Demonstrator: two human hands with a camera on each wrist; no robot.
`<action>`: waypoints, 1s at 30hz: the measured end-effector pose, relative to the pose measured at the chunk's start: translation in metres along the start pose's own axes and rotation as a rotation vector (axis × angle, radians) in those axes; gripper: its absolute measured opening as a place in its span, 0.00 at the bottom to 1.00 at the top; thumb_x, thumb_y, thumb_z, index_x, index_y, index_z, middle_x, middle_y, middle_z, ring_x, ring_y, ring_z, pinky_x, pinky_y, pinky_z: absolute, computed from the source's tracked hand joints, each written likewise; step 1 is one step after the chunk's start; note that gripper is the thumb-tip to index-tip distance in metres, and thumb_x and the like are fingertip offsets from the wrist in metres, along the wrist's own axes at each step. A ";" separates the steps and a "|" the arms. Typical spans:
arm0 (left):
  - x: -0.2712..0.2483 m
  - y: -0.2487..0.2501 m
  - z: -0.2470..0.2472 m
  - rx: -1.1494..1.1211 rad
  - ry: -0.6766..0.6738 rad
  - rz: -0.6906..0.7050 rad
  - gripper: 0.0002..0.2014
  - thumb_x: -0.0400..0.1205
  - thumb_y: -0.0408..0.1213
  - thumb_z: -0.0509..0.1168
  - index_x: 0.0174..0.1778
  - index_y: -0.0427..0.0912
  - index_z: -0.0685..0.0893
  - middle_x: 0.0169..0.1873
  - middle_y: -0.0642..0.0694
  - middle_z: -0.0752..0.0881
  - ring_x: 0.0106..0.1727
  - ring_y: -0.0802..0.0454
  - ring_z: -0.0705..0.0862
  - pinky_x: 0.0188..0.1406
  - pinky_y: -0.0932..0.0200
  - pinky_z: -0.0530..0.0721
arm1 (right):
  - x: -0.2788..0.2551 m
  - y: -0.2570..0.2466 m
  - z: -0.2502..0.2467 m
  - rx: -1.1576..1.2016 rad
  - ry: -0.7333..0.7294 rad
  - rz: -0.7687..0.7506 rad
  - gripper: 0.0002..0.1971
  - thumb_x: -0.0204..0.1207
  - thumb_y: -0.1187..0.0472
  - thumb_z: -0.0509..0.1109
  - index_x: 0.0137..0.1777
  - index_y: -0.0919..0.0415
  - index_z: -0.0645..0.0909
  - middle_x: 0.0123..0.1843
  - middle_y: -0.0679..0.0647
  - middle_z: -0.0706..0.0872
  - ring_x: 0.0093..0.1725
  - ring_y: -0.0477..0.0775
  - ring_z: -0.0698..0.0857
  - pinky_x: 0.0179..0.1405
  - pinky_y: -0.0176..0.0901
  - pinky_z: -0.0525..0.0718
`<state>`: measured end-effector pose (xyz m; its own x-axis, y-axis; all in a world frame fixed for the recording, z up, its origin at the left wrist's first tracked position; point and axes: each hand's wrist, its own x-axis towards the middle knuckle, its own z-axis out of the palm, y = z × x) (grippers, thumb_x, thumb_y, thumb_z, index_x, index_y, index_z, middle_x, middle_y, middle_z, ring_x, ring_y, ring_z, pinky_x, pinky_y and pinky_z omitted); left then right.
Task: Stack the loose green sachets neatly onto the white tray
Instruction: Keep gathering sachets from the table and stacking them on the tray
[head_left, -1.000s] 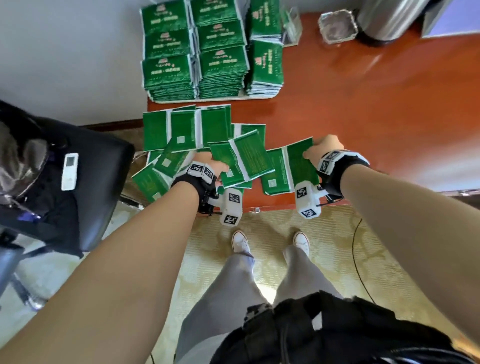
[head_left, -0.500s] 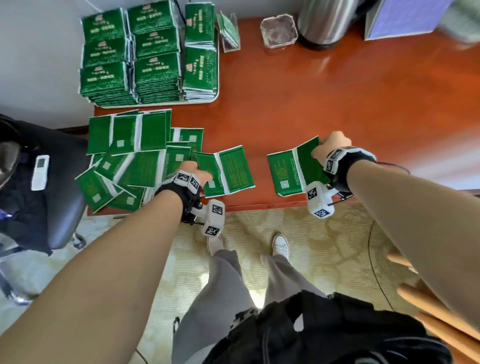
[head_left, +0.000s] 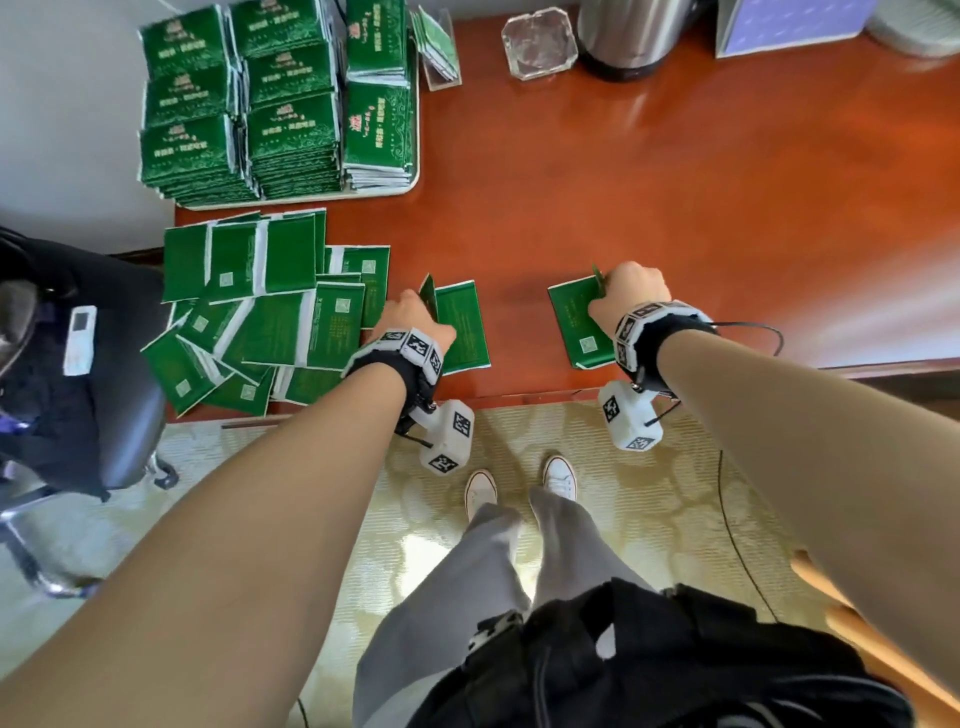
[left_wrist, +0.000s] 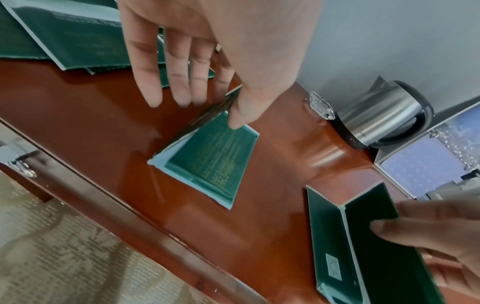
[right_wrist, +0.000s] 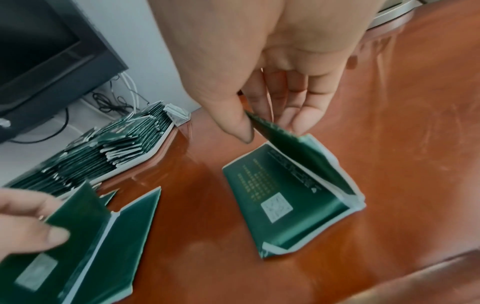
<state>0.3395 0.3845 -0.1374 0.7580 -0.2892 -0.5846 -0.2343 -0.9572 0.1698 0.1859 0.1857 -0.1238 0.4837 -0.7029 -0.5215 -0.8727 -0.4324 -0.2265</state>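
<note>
On the red-brown surface (head_left: 649, 218), the left hand (head_left: 415, 322) pinches one joined sachet pair (head_left: 462, 327) while the right hand (head_left: 631, 293) pinches another sachet pair (head_left: 576, 322), both half folded.

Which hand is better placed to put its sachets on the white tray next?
Probably the left hand: it pinches a folded pair of sachets on the tray's side of the desk, while the right hand holds its pair farther away.

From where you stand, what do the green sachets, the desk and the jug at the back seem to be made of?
Green sachets: thin plastic or foil laminate, probably; they bend and shine, with pale sealed edges.
Desk: red-brown wood or veneer, glossy lacquer; it mirrors light.
Jug: brushed metal, likely steel, with a dark handle.
</note>
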 end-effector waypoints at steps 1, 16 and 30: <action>0.000 0.000 0.003 0.008 0.022 0.007 0.26 0.77 0.46 0.72 0.68 0.40 0.74 0.58 0.41 0.80 0.50 0.42 0.85 0.45 0.49 0.87 | -0.002 0.000 0.003 -0.012 0.003 -0.023 0.03 0.77 0.65 0.67 0.44 0.65 0.77 0.48 0.64 0.83 0.42 0.65 0.81 0.38 0.49 0.80; -0.018 -0.005 0.087 0.114 0.247 0.234 0.36 0.83 0.49 0.68 0.84 0.45 0.61 0.86 0.46 0.59 0.85 0.38 0.60 0.76 0.35 0.68 | -0.022 0.016 0.087 -0.128 0.009 -0.196 0.38 0.80 0.67 0.58 0.88 0.61 0.45 0.90 0.57 0.41 0.88 0.62 0.47 0.86 0.61 0.52; -0.007 -0.022 0.088 0.375 0.146 0.633 0.48 0.81 0.69 0.54 0.89 0.45 0.41 0.88 0.46 0.38 0.89 0.45 0.41 0.85 0.32 0.46 | -0.025 0.033 0.095 -0.197 0.009 -0.409 0.54 0.73 0.38 0.67 0.88 0.55 0.37 0.90 0.56 0.38 0.88 0.62 0.41 0.84 0.69 0.42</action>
<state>0.2853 0.4080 -0.2069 0.4765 -0.8067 -0.3496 -0.8244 -0.5481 0.1412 0.1387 0.2429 -0.1964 0.7874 -0.4562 -0.4147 -0.5810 -0.7741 -0.2515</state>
